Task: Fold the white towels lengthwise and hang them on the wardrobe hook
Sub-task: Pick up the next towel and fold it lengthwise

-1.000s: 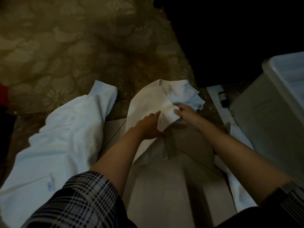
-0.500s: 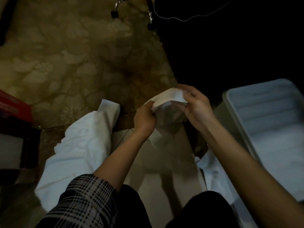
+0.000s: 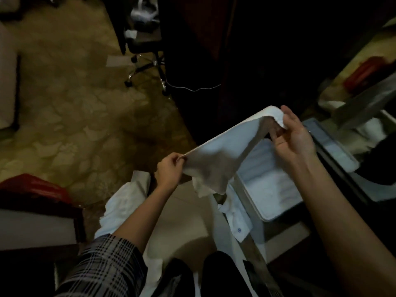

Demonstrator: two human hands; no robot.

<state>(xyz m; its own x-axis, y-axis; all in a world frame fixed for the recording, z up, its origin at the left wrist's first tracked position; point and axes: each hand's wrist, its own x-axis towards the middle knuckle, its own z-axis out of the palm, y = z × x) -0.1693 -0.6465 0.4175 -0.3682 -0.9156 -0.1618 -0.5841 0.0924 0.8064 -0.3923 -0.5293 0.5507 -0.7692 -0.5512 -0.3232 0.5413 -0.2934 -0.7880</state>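
A small white towel (image 3: pixel 220 155) is stretched in the air between my two hands, its lower part hanging loose. My left hand (image 3: pixel 170 171) pinches its lower left corner. My right hand (image 3: pixel 293 136) holds the upper right corner higher up, fingers curled round the edge. A second white towel (image 3: pixel 120 207) lies crumpled on the floor below my left forearm. A third white cloth with a small blue mark (image 3: pixel 234 219) lies under the held towel. No wardrobe hook can be made out in the dark.
A white plastic bin (image 3: pixel 276 189) stands to the right, under the held towel. An office chair on castors (image 3: pixel 147 61) stands at the back on patterned carpet. A red object (image 3: pixel 36 187) lies at the left, another red object (image 3: pixel 364 73) at upper right. Dark furniture fills the upper middle.
Both hands lifted the small towel off the floor and drew apart, spreading it out between them. The view rose and tilted up, bringing the chair and the bin's inside into sight.
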